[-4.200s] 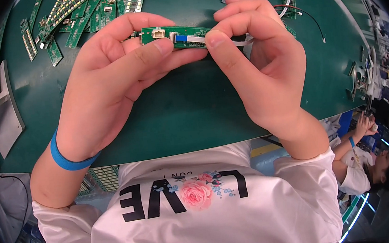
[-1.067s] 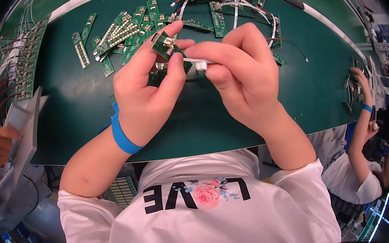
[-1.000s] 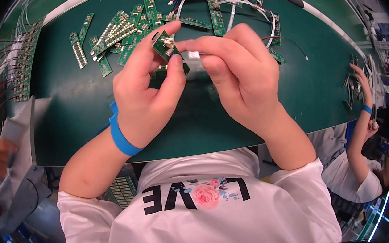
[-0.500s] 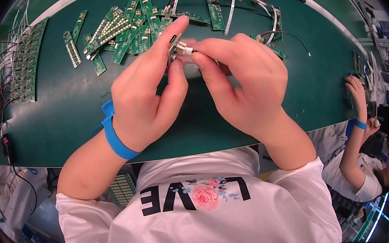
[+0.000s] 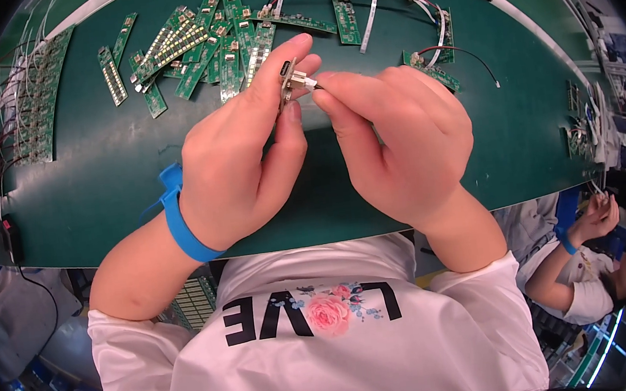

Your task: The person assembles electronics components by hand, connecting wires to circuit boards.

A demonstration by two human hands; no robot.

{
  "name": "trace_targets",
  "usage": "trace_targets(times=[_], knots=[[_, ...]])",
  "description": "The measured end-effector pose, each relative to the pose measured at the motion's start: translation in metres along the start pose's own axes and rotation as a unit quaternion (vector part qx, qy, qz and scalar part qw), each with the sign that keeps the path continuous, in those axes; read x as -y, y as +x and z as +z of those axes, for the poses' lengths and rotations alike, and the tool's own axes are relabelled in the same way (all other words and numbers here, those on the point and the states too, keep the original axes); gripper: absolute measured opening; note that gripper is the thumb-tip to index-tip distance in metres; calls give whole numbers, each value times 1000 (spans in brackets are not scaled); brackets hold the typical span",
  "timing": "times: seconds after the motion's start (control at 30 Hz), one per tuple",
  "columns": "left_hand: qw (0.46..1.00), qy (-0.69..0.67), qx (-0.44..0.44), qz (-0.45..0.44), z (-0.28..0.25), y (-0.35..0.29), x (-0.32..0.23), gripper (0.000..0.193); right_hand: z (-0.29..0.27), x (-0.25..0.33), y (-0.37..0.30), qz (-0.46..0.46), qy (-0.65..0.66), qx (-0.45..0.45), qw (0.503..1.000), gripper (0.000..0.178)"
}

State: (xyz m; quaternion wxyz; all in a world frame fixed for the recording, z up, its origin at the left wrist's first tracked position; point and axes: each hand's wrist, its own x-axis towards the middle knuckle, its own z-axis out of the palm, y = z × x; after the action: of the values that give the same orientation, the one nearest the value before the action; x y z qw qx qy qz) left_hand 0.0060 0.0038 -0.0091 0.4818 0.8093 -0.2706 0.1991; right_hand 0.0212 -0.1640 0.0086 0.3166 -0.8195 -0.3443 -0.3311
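Observation:
My left hand (image 5: 229,162) is closed on a small circuit board (image 5: 287,85), held edge-on between thumb and fingers above the table. A dark port and pale sockets show on the board. Between the thumb and forefinger of my right hand (image 5: 413,135) is a white cable plug (image 5: 310,83). The plug meets a socket on the board's right side; whether it is fully seated cannot be made out. Most of the cable is hidden behind my right fingers. A blue strap (image 5: 182,224) circles my left wrist.
Beyond my hands, loose green circuit boards (image 5: 191,48) lie piled on the green table (image 5: 122,193). A row of wired boards (image 5: 51,101) stands at the left. Boards with white ribbon cables (image 5: 371,21) lie far right. A co-worker's hand (image 5: 598,219) is at the right edge.
My hands have shifted slightly right and nearer, with the board and plug still together. The co-worker's raised hand has come back from over the table edge.

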Motion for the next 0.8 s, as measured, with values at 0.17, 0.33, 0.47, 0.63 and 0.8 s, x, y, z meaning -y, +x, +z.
trace_targets(times=[0.17,0.33,0.47,0.63,0.8], knots=[[999,-37,9,-23,-1,-2,-2,48,1,-4,3,53,129,28,990,22],[992,-25,95,-85,-12,2,-16,47,-8,-13,6,-2,148,76,986,24],[997,-47,35,-42,-3,-3,-8,48,-2,-6,-1,10,106,57,993,24],[994,-12,77,-75,-8,-5,-12,47,0,-3,3,69,117,77,988,18],[999,-18,15,-27,-11,-7,-18,50,-5,11,13,152,236,78,957,8]])
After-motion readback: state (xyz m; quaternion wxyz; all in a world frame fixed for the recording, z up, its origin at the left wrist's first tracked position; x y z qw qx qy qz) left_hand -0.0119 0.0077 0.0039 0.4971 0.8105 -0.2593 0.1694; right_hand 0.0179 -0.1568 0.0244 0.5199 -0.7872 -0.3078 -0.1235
